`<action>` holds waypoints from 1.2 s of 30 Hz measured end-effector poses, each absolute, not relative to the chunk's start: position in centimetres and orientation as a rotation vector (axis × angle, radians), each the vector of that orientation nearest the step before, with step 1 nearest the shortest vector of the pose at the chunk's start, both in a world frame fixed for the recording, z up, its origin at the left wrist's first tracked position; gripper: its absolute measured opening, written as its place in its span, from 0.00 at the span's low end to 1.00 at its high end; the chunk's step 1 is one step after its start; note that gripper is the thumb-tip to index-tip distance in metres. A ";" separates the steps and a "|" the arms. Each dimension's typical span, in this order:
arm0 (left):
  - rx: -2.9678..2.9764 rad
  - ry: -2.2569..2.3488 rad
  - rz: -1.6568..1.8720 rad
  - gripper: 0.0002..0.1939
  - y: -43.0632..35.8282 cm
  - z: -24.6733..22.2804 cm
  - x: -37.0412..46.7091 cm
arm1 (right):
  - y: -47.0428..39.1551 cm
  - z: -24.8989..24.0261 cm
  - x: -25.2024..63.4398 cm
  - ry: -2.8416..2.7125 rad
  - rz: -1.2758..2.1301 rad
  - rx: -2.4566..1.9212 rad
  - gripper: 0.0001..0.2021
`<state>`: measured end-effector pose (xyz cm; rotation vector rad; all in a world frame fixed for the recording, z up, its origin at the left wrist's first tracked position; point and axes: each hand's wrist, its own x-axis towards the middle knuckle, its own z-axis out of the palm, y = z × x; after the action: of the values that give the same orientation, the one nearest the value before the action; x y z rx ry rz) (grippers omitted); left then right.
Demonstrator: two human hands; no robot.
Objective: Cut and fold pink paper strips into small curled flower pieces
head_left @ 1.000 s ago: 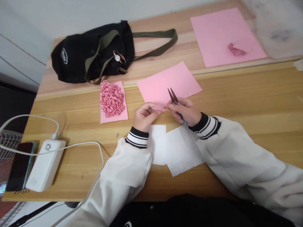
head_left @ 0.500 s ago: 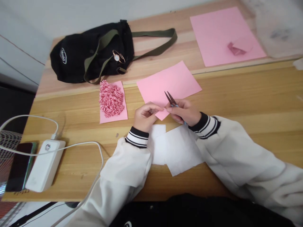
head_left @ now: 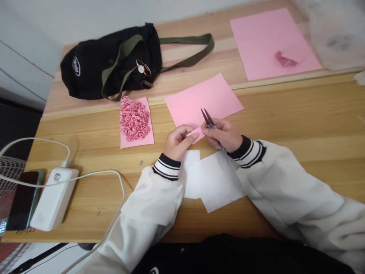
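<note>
My left hand (head_left: 179,141) pinches a small piece of pink paper (head_left: 199,134), its thumb lying across the paper's face. In my right hand (head_left: 224,134) is a pair of scissors (head_left: 208,118), dark blades pointing up and away, light blue handles mostly hidden in the palm. The right fingertips also touch the paper's right end. Just beyond both hands lies a larger pink sheet (head_left: 203,99). White paper pieces (head_left: 221,184) rest on the table below the hands, partly covered by the right sleeve.
A pink card (head_left: 151,129) bearing a heap of pink stamen-like bits (head_left: 134,120) lies left of the hands. Behind it are a black bag (head_left: 94,70) and a watch (head_left: 141,69). Another pink sheet (head_left: 256,42) lies back right. A white power bank (head_left: 54,199), cable and phone (head_left: 24,199) occupy the left.
My left hand has shifted slightly right, and its thumb now lies over the small pink paper, which has turned a little. The scissors stay in my right hand, almost still.
</note>
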<state>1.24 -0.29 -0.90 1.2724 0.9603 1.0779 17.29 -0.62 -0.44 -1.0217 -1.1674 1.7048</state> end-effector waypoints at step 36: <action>1.067 0.911 1.163 0.11 0.2 -1.5 0.6 | -0.5 -0.3 17.8 -1.575 1.775 -1.001 0.24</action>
<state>0.62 0.23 -1.54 1.0667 0.9113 1.1626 17.79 -0.54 -0.29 -1.0008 -1.5749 1.7746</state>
